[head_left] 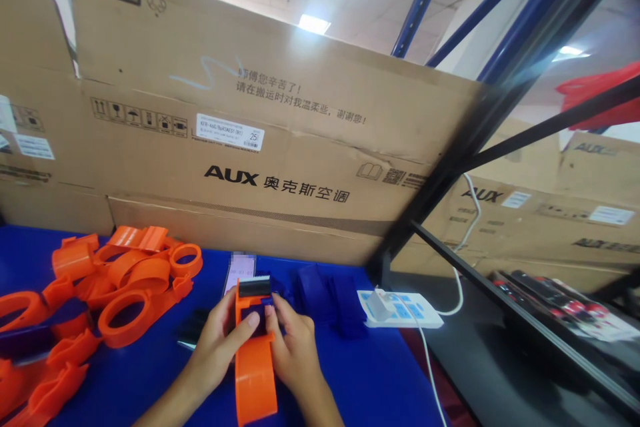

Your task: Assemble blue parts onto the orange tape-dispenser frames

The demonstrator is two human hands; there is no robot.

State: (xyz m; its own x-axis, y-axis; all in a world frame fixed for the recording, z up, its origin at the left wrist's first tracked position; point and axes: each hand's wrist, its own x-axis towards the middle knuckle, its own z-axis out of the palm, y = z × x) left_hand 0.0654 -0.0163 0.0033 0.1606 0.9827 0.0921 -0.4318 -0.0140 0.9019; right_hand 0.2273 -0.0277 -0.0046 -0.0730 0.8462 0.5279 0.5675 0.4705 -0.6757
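Both hands hold one orange tape dispenser (pixel 254 353) upright over the blue table (pixel 150 373), its handle running down toward the wrists and its black toothed blade (pixel 254 287) sitting just above the fingertips. The left hand (pixel 217 340) wraps the left side of the body, thumb laid across the front face; the right hand (pixel 293 343) closes on the right side, its fingertips pressed to a dark part set in the head just under the blade. Whether that part is fully seated cannot be told, since the fingers cover most of it. The plain risk is the blade: the right fingertips work so near the teeth that a slip upward, from pushing too hard on the dark piece, would likely scrape them. A loose left grip could also let the body twist and the piece pop out. Left of the left fingers lies a heap of orange dispenser shells (pixel 115 280); just beyond the fingertips a phone (pixel 239 267) leans against the cardboard box (pixel 280 167), and right of the right fingers sit dark blue parts (pixel 327 297) and a white power strip (pixel 400 310).
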